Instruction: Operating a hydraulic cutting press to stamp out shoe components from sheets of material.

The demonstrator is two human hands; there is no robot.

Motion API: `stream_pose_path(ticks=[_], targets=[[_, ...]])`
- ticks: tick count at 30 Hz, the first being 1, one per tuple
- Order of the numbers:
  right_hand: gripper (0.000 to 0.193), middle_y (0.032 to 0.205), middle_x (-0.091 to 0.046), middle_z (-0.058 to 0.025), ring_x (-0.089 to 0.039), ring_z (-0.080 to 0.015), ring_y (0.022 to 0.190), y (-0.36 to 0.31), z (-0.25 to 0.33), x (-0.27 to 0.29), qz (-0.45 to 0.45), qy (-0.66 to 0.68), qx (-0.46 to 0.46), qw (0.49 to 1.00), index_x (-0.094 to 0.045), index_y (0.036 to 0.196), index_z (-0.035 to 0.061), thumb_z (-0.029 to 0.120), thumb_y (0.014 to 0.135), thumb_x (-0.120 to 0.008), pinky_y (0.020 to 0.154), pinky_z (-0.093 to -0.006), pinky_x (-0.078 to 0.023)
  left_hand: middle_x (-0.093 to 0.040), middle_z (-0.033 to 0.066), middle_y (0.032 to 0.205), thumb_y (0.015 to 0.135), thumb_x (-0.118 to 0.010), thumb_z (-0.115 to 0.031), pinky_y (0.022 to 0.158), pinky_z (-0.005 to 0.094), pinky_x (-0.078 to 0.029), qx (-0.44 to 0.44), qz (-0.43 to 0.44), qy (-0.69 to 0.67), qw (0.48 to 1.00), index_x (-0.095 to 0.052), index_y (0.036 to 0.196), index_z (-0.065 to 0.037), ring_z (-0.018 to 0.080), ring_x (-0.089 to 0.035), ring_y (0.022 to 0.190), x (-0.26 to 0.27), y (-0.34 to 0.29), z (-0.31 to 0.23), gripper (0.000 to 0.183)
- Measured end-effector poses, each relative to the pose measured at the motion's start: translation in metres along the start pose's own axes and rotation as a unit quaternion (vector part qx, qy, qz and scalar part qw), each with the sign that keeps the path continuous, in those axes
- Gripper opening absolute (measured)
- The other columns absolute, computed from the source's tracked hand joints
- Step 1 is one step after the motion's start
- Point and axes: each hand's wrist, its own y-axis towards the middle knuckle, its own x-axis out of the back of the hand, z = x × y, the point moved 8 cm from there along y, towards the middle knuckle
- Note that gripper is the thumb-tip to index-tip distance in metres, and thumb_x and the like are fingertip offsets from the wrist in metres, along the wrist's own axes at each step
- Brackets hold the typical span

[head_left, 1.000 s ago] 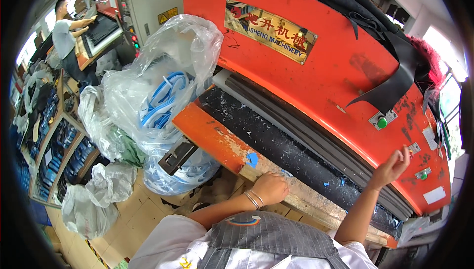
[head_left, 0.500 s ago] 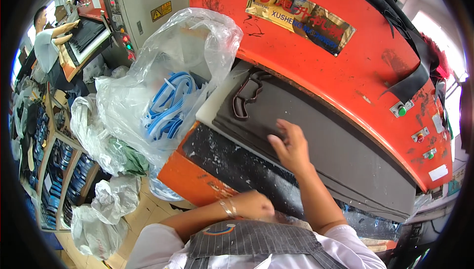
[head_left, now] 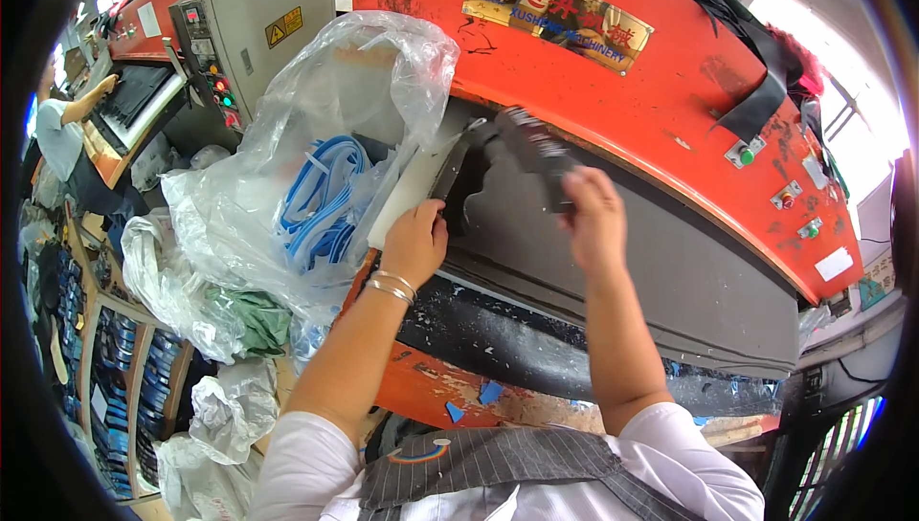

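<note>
My right hand (head_left: 597,220) is closed round the near end of a dark cutting die (head_left: 538,153), raised and tilted above the dark grey sheets (head_left: 622,253). The die is smeared by motion. My left hand (head_left: 416,242), with bangles at the wrist, rests with curled fingers at the left front corner of the sheets; what its fingers grip, if anything, is hidden. Between the hands, a black area with a wavy edge (head_left: 467,198) shows at the left end of the sheets.
An orange-red press (head_left: 689,119) rises behind the sheets. At left, a clear plastic bag (head_left: 287,129) holds blue-and-white strips (head_left: 325,200). A shelf rack (head_left: 139,377) with dark blue pieces stands lower left. A co-worker (head_left: 62,133) works at another press, far left.
My right hand has gone from open to holding the die, lifted off the sheets. My left hand has moved from my waist up to the sheets' left corner. The view has shifted slightly.
</note>
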Motion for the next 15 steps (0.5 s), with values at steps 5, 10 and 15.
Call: stream_pose_path(ticks=[5,10,15], targets=[[0.020,0.090,-0.061,-0.0046,-0.055,-0.0109,0.072,-0.054,0.066,0.090,-0.041,0.085,0.111,0.989,-0.056,0.108,0.0024,0.015,0.093,-0.054,0.058,-0.0266,-0.045,-0.067,0.0151,0.100,0.085,-0.062,-0.027,0.080,0.0431,-0.050,-0.003,0.231,0.208,0.951,-0.069,0.097,-0.007,0.0339,-0.064,0.091,-0.051,0.056,0.006,0.025],[0.027,0.095,-0.060,-0.0067,-0.056,-0.0158,0.083,-0.103,0.042,0.132,-0.078,-0.359,0.147,0.918,-0.055,0.114,-0.0007,0.008,0.088,-0.061,0.075,-0.0281,-0.047,-0.067,0.0145,0.110,0.084,-0.066,-0.034,0.088,0.0417,-0.047,0.020,0.348,0.419,0.838,-0.073,0.099,-0.010,0.0293,-0.065,0.100,-0.101,0.084,0.036,0.029],[0.057,0.112,-0.059,-0.0207,-0.057,-0.0379,0.104,-0.107,0.004,0.128,0.010,-0.588,0.081,0.805,-0.046,0.129,0.0016,0.026,0.084,-0.070,0.093,-0.0443,-0.046,-0.064,0.0050,0.126,0.084,-0.059,-0.033,0.106,0.0407,-0.035,0.188,0.458,0.384,0.780,-0.069,0.117,-0.017,0.0257,-0.058,0.119,-0.100,0.102,0.029,0.038]])
